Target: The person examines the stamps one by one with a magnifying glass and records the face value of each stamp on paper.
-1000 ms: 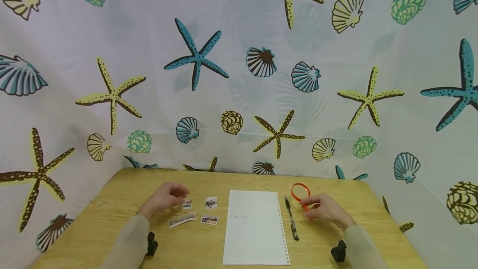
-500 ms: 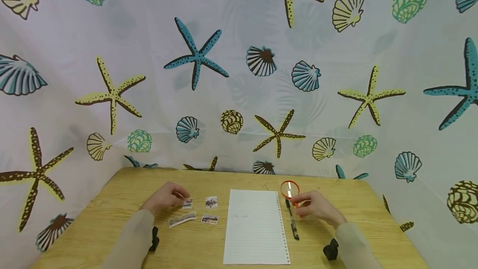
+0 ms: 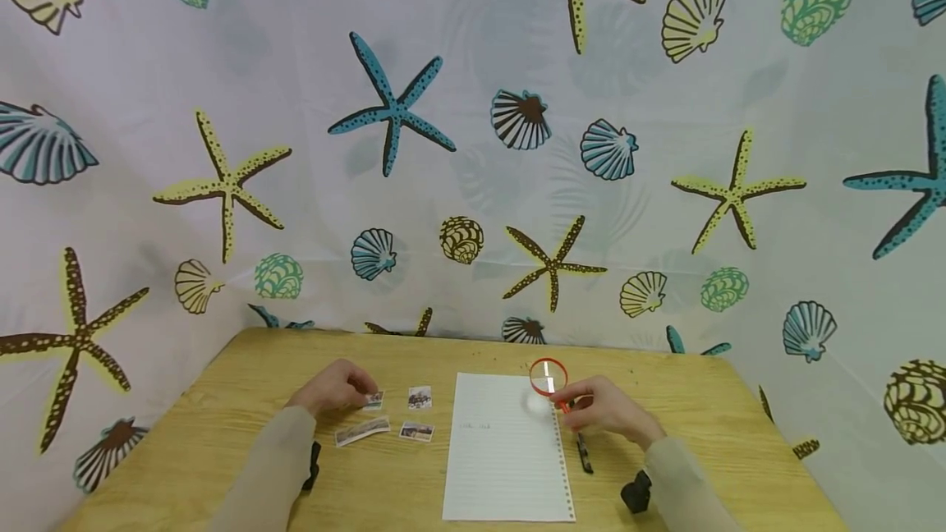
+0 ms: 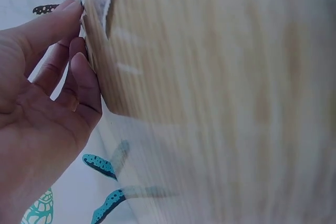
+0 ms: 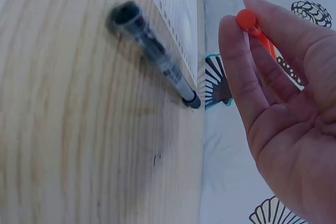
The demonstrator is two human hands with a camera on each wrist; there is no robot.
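At two o'clock from the middle of the lined sheet, the right hand pinches the red magnifying glass by its handle; its round, clear, glinting lens overlaps the sheet's one-o'clock corner. Near ten o'clock, the left hand has bent fingers at a small picture; whether they grip it, I cannot tell. Faint handwriting is too small to read.
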